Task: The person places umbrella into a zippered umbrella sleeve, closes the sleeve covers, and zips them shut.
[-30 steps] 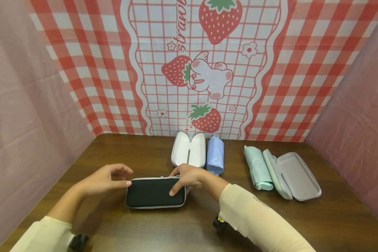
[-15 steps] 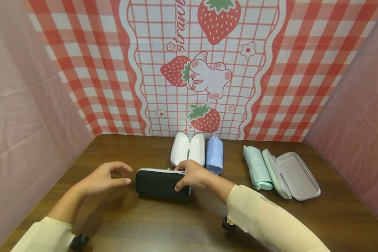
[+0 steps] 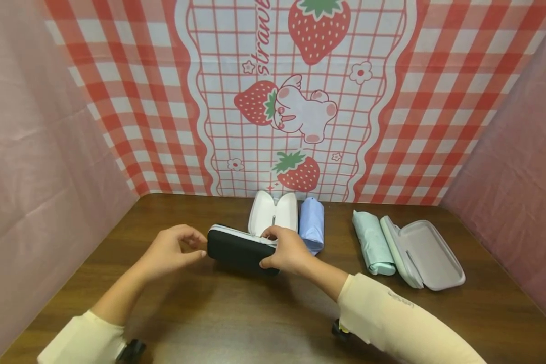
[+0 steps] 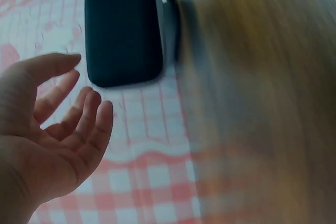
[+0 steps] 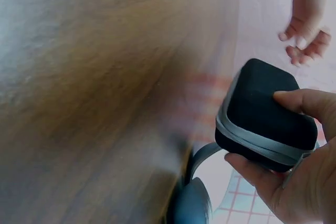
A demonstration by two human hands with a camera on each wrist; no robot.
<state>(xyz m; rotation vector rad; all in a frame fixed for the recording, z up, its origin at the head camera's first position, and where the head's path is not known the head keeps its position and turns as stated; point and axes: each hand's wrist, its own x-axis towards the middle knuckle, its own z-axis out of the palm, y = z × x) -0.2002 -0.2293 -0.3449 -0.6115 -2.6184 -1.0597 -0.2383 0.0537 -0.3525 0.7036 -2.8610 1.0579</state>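
Note:
My right hand (image 3: 291, 251) grips the right end of a black zip case (image 3: 238, 250) with a light grey zip band. Its thumb lies on the black front face, and the fingers go behind, partly hidden. The case is tilted up with its zipped edge uppermost. In the right wrist view, the thumb and a finger clasp opposite sides of the case (image 5: 262, 98). My left hand (image 3: 170, 253) is by the case's left end, its fingers loosely curved. The left wrist view has a gap between that hand (image 4: 58, 124) and the case (image 4: 123, 30).
Behind the black case, an open white-lined case (image 3: 261, 212) stands beside a blue wrapped bundle (image 3: 311, 222). On the right lie a mint-green wrapped bundle (image 3: 373, 242) and an open mint case with grey lining (image 3: 429, 253). A strawberry-print cloth (image 3: 300, 116) hangs at the table's back.
The black case, earlier lying flat, has been tipped up onto its side and moved back and right in my right hand. My left hand let the case go and has shifted right.

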